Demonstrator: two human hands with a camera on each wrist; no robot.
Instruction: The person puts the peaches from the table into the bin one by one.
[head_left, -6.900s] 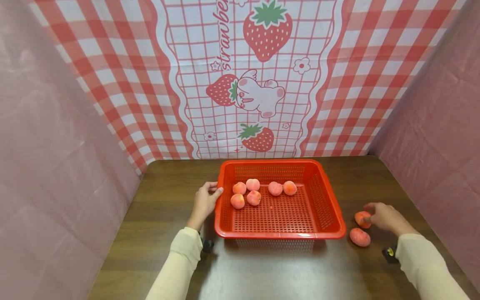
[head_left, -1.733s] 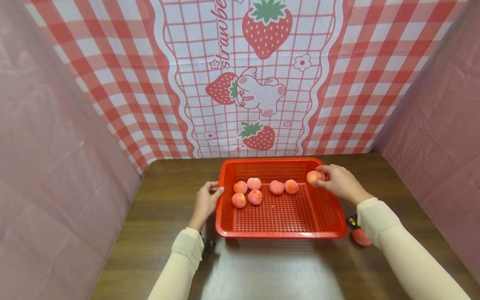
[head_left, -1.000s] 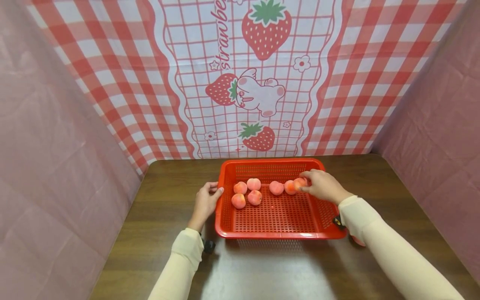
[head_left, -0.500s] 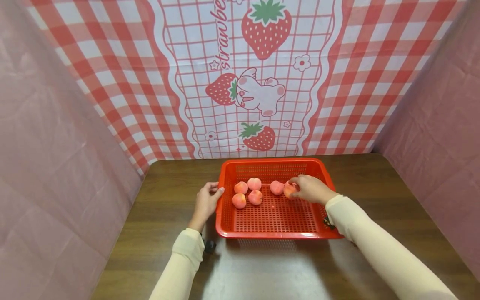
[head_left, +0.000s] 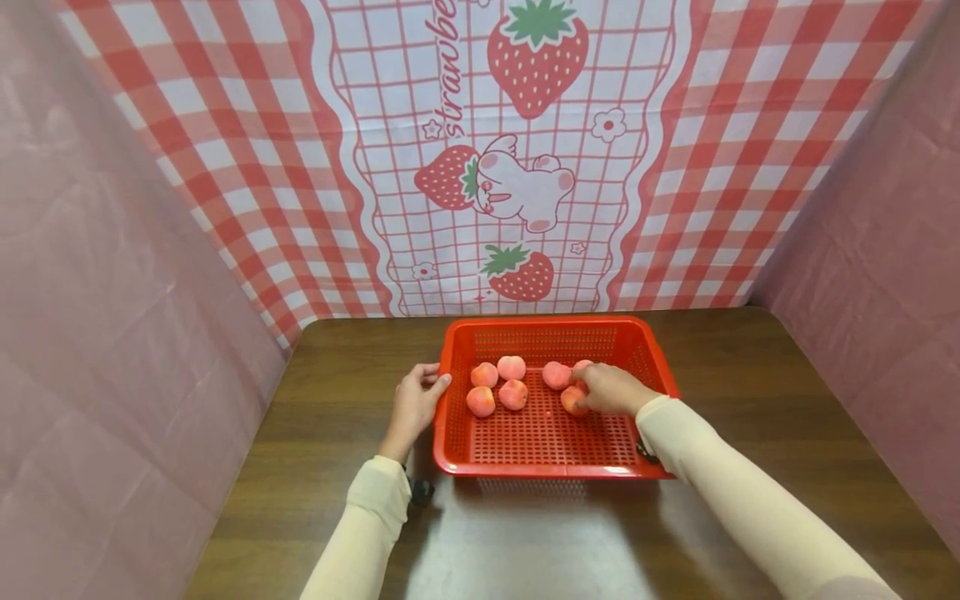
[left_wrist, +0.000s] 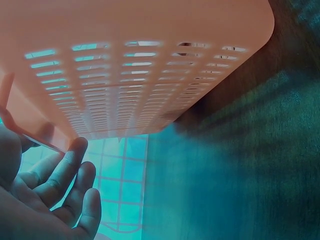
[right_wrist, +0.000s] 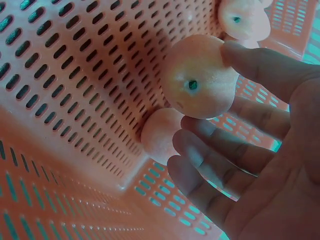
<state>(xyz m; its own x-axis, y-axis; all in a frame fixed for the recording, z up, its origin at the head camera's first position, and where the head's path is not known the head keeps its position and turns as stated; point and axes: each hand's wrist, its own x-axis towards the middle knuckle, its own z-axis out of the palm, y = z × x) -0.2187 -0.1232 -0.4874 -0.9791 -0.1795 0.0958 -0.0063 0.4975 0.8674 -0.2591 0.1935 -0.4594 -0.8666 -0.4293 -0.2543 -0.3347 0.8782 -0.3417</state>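
A red perforated plastic basket (head_left: 555, 472) stands on the table. My left hand (head_left: 412, 407) holds its left rim, thumb over the top and fingers below; the left wrist view shows those fingers (left_wrist: 62, 182) under the rim. Inside the basket, my right hand (head_left: 613, 390) pinches a peach (head_left: 573, 401) between thumb and fingers. The right wrist view shows this peach (right_wrist: 200, 77) stem end to the camera, with another peach (right_wrist: 162, 136) behind it. Two peaches lie close by, one at the left (head_left: 557, 375), the other (head_left: 584, 365) partly hidden by the hand.
Several more peaches (head_left: 481, 402) form a cluster in the basket's left part. Brown wooden table (head_left: 300, 467) surrounds the basket. A checked strawberry cloth (head_left: 525, 183) hangs behind, with pink cloth (head_left: 135, 292) on both sides.
My right hand took a peach from the table at the right, carried it over the basket's right rim, lowered it, and shifted it slightly nearer the front. My left hand stayed on the rim.
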